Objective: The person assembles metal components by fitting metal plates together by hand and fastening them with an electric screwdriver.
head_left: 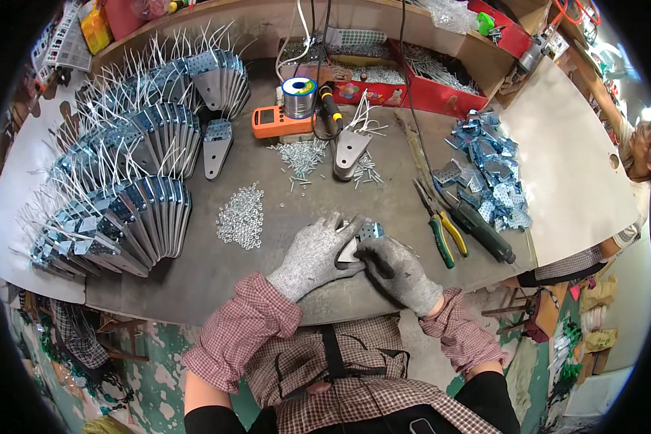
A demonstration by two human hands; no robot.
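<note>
Both hands wear grey gloves with dark palms. My left hand (317, 254) has its fingers curled around the left side of a small grey metal bracket (349, 251), near the table's front edge. My right hand (401, 269) is closed at the bracket's right side, thumb and fingers pressed against it. A blue perforated plate (369, 230) shows at the bracket's far end, between the hands. Much of the bracket is hidden by the gloves. Beyond it lie a heap of small nuts (241, 217), a pile of screws (299, 157) and a short stack of grey brackets (351, 154) with white wires.
Rows of wired brackets (141, 210) fill the left side. Green-and-yellow pliers (441, 230), a dark electric screwdriver (481, 231) and heaped blue plates (493, 170) lie right. Behind stand an orange soldering station (271, 123), a solder spool (299, 98) and red parts bins (441, 92). Another person sits far right.
</note>
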